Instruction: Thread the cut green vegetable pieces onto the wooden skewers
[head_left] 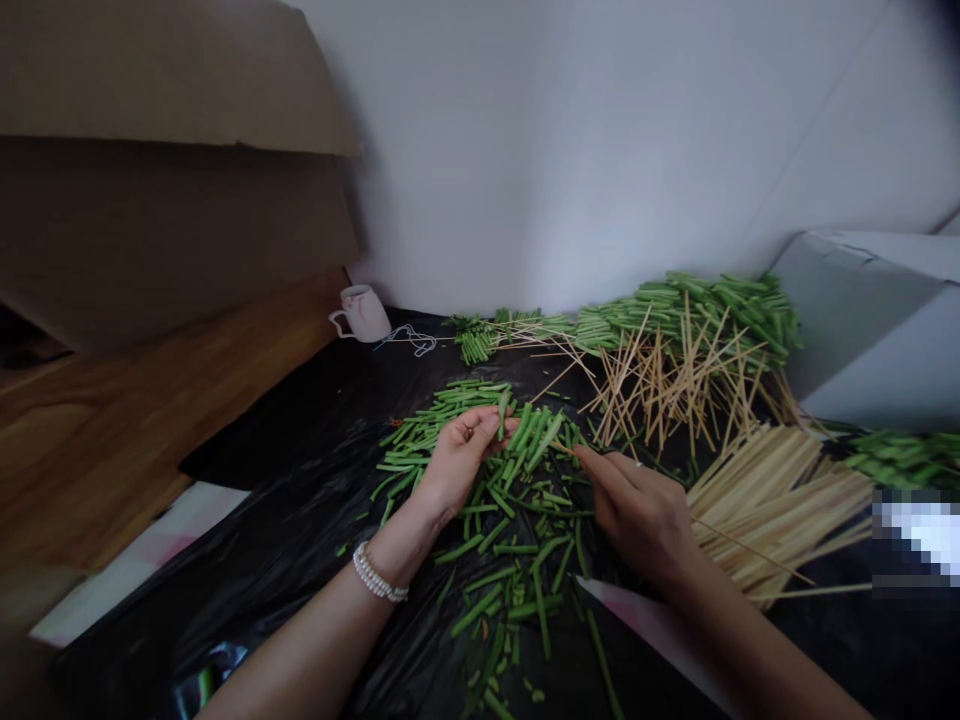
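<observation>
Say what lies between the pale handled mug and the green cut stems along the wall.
The head view shows tangled white cord on black plastic sheeting, and apparently a wooden stick reaching the stems.

Left hand (461,455), white beaded bracelet (372,579) at its wrist, pinching a green stem piece (503,412); right hand (645,505), gripping a thin wooden stick (564,447) that leads to a row of cut stems (531,440). Beneath both hands, black plastic sheeting (300,520) strewn with loose green pieces (480,610); right of the right hand, bare sticks (787,500), heaped. Beyond the hands, a mug (365,316), a white cord (418,341) and piled green skewers (750,305).
</observation>
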